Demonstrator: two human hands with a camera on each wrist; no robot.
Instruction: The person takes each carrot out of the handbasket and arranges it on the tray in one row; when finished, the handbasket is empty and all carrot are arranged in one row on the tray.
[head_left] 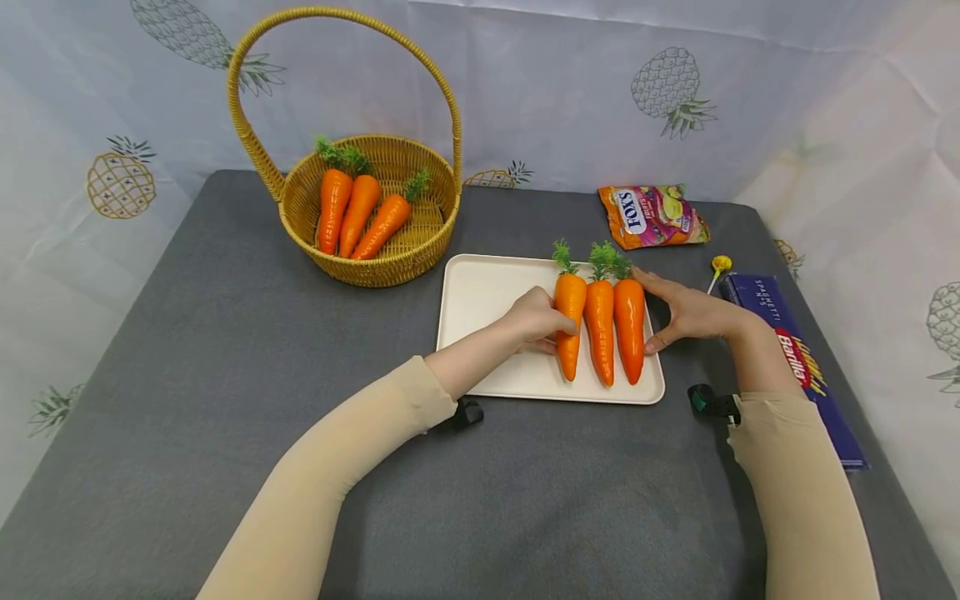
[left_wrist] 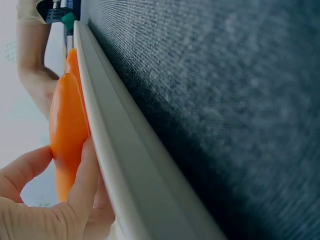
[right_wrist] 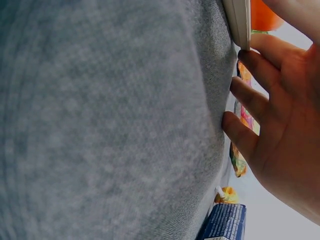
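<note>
Three orange carrots with green tops lie side by side on a cream tray. My left hand pinches the leftmost carrot between thumb and fingers; the left wrist view shows that carrot just above the tray's rim. Beside the rightmost carrot, my right hand is at the tray's right edge. In the right wrist view its fingers are spread and fairly straight, with fingertips by the tray's rim. Between the two lies the middle carrot.
A wicker basket with a tall handle holds three more carrots at the back left. Behind the right hand lie a Fox's candy bag and a yellow lollipop. A blue Barilla spaghetti box lies along the right side.
</note>
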